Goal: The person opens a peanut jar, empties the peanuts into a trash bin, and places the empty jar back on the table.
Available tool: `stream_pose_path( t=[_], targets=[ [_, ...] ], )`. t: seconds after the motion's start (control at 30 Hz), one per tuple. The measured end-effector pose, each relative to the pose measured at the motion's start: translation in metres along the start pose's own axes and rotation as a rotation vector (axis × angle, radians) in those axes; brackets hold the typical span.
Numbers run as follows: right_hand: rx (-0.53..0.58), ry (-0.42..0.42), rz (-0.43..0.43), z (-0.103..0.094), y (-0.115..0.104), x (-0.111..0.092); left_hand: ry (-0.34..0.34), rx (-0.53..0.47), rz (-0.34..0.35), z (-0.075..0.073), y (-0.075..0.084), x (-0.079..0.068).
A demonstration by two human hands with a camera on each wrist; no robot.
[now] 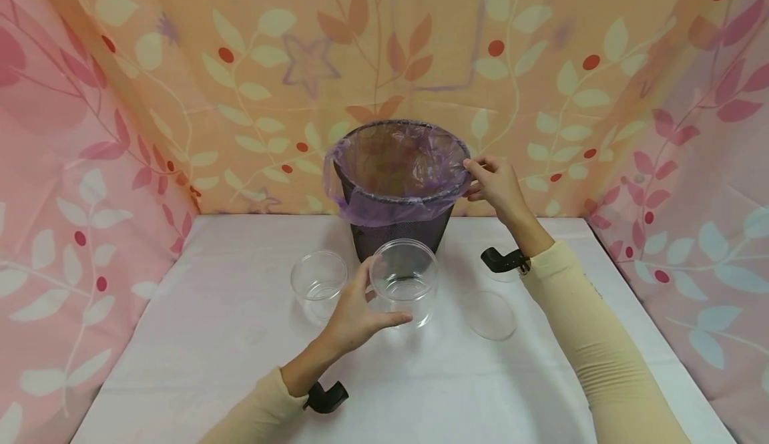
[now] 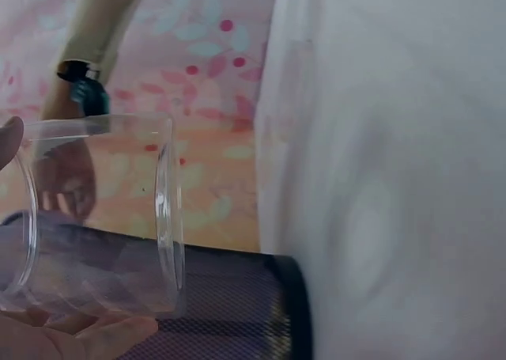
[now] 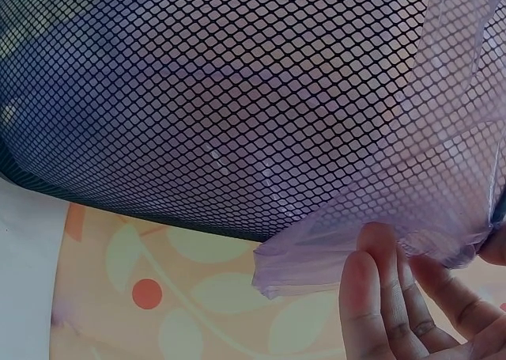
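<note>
My left hand [image 1: 351,314] grips a clear plastic container [image 1: 404,280] in front of the bin, its thumb on the near side. The left wrist view shows the same container [image 2: 103,210] between thumb and fingers [image 2: 103,336]. A black mesh wastebasket [image 1: 399,230] stands upright at the back, lined with a thin purple bag [image 1: 375,209] folded over its rim. My right hand [image 1: 495,183] is at the rim's right side, pinching the bag edge between thumb and index finger. Up close, the right wrist view shows the bag [image 3: 316,257] draped over the mesh beside the fingers [image 3: 387,297].
A second clear container [image 1: 320,277] stands on the white table [image 1: 240,364] just left of the held one. On the right lies a clear round lid [image 1: 491,315]; another faint clear edge shows behind the right wrist strap. Patterned curtains [image 1: 240,97] hang around the table.
</note>
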State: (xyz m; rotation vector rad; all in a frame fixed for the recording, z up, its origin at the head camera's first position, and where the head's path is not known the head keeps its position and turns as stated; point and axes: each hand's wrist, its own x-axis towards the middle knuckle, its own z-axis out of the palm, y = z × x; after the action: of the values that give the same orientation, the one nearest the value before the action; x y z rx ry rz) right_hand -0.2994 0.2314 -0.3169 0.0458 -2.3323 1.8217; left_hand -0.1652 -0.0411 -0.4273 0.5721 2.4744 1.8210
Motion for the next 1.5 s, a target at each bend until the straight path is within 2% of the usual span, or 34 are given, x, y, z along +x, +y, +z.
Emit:
stream_pose_path(
  t=[0.13, 0.33, 0.57, 0.73, 1.03, 1.2, 1.5],
  targets=[
    [0.005, -0.001, -0.001, 0.0, 0.0, 0.0, -0.001, 0.026, -0.015, 0.006, -0.013, 0.002],
    [0.008, -0.001, 0.001, 0.0, 0.001, 0.0, -0.025, 0.093, -0.013, 0.014, -0.023, 0.006],
    [0.026, -0.022, 0.0, 0.001, 0.001, -0.001, -0.077, 0.139, -0.088, 0.019, -0.038, 0.013],
    [0.019, -0.015, 0.002, 0.002, 0.002, 0.0, -0.073, 0.162, -0.11, 0.02, -0.046, 0.017],
    [0.019, -0.008, 0.005, 0.002, 0.001, 0.001, -0.103, 0.183, -0.126, 0.021, -0.053, 0.018],
    [0.018, 0.009, 0.005, 0.0, 0.001, -0.001, -0.133, 0.209, -0.118, 0.02, -0.055, 0.019],
    [0.046, -0.002, 0.009, 0.0, 0.0, -0.002, -0.143, 0.216, -0.106, 0.019, -0.061, 0.021]
  ],
)
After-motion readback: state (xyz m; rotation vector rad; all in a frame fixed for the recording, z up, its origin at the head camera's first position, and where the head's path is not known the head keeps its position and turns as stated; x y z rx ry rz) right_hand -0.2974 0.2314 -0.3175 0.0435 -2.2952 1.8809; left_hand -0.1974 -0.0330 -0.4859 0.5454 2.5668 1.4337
